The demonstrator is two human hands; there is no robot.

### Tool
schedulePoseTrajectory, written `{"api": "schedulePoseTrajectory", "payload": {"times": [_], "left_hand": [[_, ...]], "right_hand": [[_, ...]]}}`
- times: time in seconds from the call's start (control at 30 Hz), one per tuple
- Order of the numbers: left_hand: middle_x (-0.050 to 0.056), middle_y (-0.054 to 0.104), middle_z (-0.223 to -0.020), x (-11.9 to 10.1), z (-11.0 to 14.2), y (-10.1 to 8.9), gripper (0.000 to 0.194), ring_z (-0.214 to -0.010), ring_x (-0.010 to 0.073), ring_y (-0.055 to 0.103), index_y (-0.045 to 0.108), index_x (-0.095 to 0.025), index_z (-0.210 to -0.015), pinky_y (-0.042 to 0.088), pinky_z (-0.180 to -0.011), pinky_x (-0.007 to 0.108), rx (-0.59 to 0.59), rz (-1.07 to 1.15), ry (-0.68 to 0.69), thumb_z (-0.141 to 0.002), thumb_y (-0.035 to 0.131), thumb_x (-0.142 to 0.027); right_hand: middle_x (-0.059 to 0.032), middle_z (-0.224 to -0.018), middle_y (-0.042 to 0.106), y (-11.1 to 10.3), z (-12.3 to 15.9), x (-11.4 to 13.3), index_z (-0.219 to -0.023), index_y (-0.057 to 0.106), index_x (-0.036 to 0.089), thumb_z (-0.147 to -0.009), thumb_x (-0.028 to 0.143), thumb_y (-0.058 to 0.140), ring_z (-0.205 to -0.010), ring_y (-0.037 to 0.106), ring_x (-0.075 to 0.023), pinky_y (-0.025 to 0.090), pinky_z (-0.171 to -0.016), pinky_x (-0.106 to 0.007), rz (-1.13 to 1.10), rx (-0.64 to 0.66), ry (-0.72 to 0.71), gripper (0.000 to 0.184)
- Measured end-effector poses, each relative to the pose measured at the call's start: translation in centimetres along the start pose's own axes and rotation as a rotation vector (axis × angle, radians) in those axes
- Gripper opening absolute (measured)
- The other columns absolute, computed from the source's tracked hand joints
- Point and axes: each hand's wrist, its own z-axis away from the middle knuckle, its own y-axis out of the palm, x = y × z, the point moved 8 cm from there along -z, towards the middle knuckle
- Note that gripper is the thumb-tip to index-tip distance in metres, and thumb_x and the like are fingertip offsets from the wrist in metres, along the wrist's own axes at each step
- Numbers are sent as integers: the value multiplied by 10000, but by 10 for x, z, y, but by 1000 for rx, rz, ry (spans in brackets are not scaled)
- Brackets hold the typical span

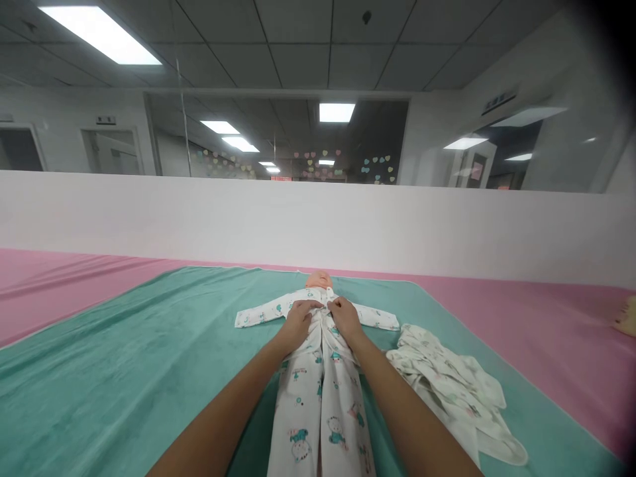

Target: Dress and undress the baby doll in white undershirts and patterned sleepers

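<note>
A baby doll (318,279) lies on its back with its head at the far end, dressed in a white top (262,314) with small printed figures and sleeves spread to both sides. White printed pants (299,414) stretch from its waist toward me. On the chest of the top, my left hand (298,323) has its fingers closed at the front opening. Close beside it, my right hand (344,318) pinches the fabric at the same opening. Both hands appear to grip the front edges of the top; the fingertips partly hide the exact spot.
A crumpled white printed cloth (447,377) lies to the right of the doll. Beneath everything is a teal blanket (124,371) over a pink sheet (536,344). A low white wall (278,222) with windows above it runs behind. Part of a beige object (627,317) shows at the right edge.
</note>
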Motion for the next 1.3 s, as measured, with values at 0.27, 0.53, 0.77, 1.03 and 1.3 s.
{"api": "schedulePoseTrajectory", "payload": {"times": [0.27, 0.53, 0.77, 1.03, 1.3], "left_hand": [[-14, 481, -1281, -6, 0, 5, 460, -1194, 182, 355, 616, -283, -1051, 299, -1028, 401, -22, -139, 231, -787, 312, -59], [7, 490, -1276, -5, 3, 1, 353, -1204, 190, 363, 635, -258, -987, 311, -1029, 392, -26, -96, 223, -835, 330, -165], [0, 502, -1264, -15, 4, 1, 275, -1207, 201, 366, 650, -240, -840, 307, -1030, 407, 7, -84, 137, -810, 381, -195], [9, 483, -1282, -19, 5, 1, 206, -1216, 224, 353, 646, -234, -847, 292, -1034, 412, 28, -94, 112, -809, 453, -294], [2, 471, -1294, -21, 6, 0, 222, -1225, 214, 345, 643, -240, -834, 281, -1041, 415, 39, -74, 103, -818, 424, -275]], "right_hand": [[34, -550, 446, -2, 14, 15, -585, 396, 194, -768, 345, 414, -566, 384, -118, 224, -548, -237, 120, -43, -49, 239], [-4, -660, 547, 0, 65, 47, -640, 479, 190, -809, 461, 444, -608, 449, -122, 180, -551, -260, 449, 91, -283, 321], [-45, -743, 598, 1, 69, 44, -760, 518, 185, -833, 400, 416, -630, 514, -153, 174, -535, -272, 555, 73, -167, 249], [-8, -647, 560, -1, 70, 47, -649, 490, 185, -811, 265, 421, -571, 426, -113, 145, -536, -271, 515, 93, -328, 194], [26, -633, 499, -3, 70, 43, -652, 466, 189, -765, 223, 449, -562, 362, -100, 157, -537, -258, 428, 70, -311, 119]]}}
